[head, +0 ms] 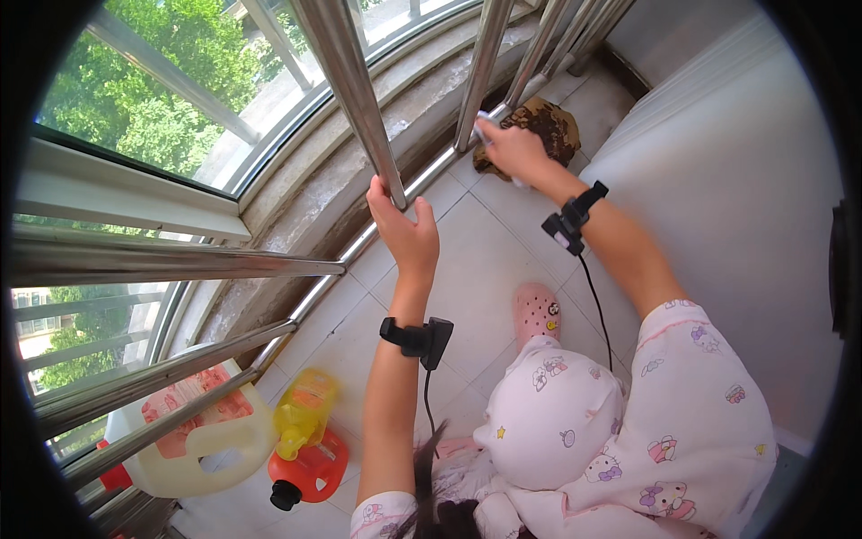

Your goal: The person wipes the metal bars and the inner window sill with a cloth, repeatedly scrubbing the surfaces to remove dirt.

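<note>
My left hand (407, 236) is at the foot of a stainless steel railing post (367, 108), fingers on one side and thumb on the other. Farther along, my right hand (518, 153) holds a white cloth or tissue (483, 127) against the railing, near the bottom rail (434, 168). Most of the white piece is hidden by the hand, and its edge is blurred. Just past this hand, on the floor, sits a brown and tan patterned object (542, 128), partly covered, whose kind I cannot tell.
A large cream jug (222, 431), a yellow bottle (306, 404) and a red bottle with a black cap (316, 471) stand at the lower left by the railing. Tiles (471, 256) cover the floor. A white panel (727, 175) rises at right. Black wrist devices (421, 337) trail cables.
</note>
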A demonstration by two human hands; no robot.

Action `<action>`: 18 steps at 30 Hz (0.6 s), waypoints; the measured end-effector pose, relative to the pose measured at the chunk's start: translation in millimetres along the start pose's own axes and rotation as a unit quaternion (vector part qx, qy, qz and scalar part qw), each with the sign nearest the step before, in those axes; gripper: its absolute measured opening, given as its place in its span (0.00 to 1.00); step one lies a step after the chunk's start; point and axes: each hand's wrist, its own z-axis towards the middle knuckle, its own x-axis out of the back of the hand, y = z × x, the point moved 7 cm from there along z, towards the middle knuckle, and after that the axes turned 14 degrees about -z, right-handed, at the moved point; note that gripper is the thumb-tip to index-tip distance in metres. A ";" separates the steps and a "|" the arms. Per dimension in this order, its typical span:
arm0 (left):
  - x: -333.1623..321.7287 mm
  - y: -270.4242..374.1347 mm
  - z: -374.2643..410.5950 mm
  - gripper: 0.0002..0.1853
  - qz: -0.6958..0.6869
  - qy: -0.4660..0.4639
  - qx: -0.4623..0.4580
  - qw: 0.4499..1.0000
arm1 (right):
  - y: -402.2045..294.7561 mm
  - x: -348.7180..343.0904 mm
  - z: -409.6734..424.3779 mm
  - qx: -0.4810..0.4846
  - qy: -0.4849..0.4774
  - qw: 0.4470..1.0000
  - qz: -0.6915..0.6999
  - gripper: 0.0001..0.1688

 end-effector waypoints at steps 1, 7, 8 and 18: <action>-0.4 0.1 0.0 0.30 -0.002 0.009 0.001 1.000 | -13.5 -7.2 -11.3 0.041 0.013 0.999 -0.006 0.21; -10.2 4.8 -1.3 0.32 -0.030 -0.011 0.036 0.999 | 41.8 -42.0 4.0 -0.100 0.179 0.968 0.145 0.22; -10.2 5.7 -2.5 0.31 -0.017 -0.015 0.032 0.999 | 43.0 -50.7 2.6 -0.124 0.190 0.961 0.158 0.24; -15.7 4.3 0.3 0.32 0.027 0.000 -0.013 1.000 | 6.3 -83.3 8.7 -0.074 0.249 0.955 0.144 0.26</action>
